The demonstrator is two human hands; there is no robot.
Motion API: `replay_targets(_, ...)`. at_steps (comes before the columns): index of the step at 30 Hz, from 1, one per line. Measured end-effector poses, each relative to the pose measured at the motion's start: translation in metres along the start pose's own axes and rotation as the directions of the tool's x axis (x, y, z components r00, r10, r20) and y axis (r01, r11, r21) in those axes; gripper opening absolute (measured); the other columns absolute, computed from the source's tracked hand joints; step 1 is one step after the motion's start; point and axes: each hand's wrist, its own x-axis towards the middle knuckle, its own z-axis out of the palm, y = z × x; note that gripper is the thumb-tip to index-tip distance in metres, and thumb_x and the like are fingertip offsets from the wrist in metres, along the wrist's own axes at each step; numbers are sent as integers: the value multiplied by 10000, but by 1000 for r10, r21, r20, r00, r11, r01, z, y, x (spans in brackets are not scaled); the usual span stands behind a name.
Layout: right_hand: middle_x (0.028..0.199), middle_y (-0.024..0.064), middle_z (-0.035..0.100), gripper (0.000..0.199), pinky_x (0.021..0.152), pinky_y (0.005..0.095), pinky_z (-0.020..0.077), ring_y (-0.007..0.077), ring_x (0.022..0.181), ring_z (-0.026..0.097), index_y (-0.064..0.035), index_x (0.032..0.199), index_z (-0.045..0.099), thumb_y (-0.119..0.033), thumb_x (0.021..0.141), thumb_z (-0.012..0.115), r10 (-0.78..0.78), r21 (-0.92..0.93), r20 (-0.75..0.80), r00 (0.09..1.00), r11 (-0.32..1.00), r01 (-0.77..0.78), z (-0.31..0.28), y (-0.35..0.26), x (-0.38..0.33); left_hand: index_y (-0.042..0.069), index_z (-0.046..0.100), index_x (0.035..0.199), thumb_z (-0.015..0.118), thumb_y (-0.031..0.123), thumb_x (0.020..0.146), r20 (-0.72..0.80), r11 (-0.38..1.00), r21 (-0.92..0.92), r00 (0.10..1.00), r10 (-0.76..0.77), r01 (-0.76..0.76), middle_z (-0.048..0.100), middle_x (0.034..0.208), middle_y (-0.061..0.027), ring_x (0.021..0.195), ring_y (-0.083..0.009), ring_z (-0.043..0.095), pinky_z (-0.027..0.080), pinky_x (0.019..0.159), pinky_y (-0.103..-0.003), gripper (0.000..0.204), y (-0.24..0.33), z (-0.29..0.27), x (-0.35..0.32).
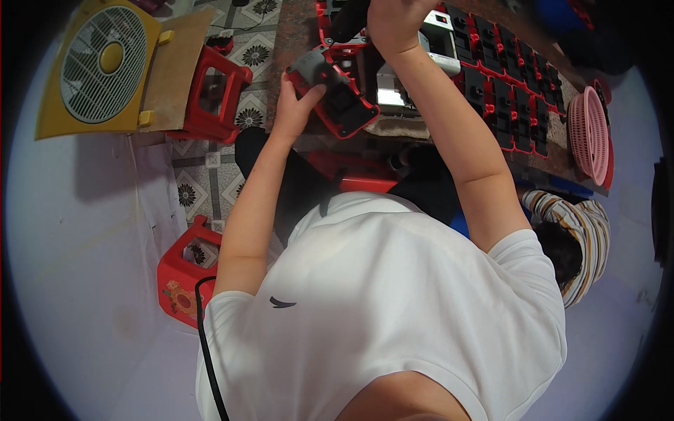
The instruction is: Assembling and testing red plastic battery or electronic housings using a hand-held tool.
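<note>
Left grip (291, 107) clasps red-black casing (344, 109) — right arm (449, 116) stretched forward.

At top centre, a red-and-black plastic casing (344, 105) is in your left hand (295, 109), by the edge of the speckled brown tabletop (298, 31). Just right of it, below your right hand (400, 27), lies a boxy white-and-silver fixture (391, 92); farther right come rows of black-and-red plastic housings (500, 95), then a pink plastic basket (588, 133) at the tabletop's right end. At upper left, a squarish yellow plastic fan (98, 63) stands left of a flat brown board (174, 81), a red plastic stool (230, 109) right of that.
</note>
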Motion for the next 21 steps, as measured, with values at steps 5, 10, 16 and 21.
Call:
replay_targets(5, 621, -11, 489, 252, 446, 235, 360, 68, 482, 435, -74, 896, 444, -240, 930, 630, -90, -133, 119, 989, 986, 105, 4, 22, -3, 26, 396, 1277, 709, 181, 808, 23, 999, -29, 1000, -14, 15, 570, 1178, -101, 1093, -181, 556, 428, 953, -325, 585, 2, 2, -1)
replay_targets(10, 679, -18, 478, 262, 504, 242, 351, 71, 544, 406, -70, 921, 453, -243, 914, 650, -95, -308, 185, 978, 940, 150, 14, 21, 0, 20, 408, 1282, 718, 194, 795, -3, 999, 16, 999, -40, 40, 586, 1170, -117, 1092, -196, 570, 430, 952, -335, 603, 9, 1, -5)
replay_targets(16, 752, 0, 524, 280, 533, 252, 387, 89, 595, 473, -47, 1024, 482, -220, 900, 664, -105, -354, 264, 959, 914, 198, 21, 27, -4, 30, 408, 1294, 716, 208, 794, -11, 999, 45, 1000, -23, 23, 584, 1187, -121, 1107, -208, 569, 415, 969, -345, 614, 12, 2, -6)
replay_targets(21, 738, 15, 545, 275, 526, 260, 413, 96, 598, 515, -46, 1025, 490, -221, 902, 663, -64, -319, 251, 966, 937, 145, 11, 19, -4, 31, 409, 1294, 708, 211, 799, 1, 999, 6, 999, -36, 36, 579, 1193, -118, 1114, -201, 558, 404, 980, -341, 606, 9, 10, -4)
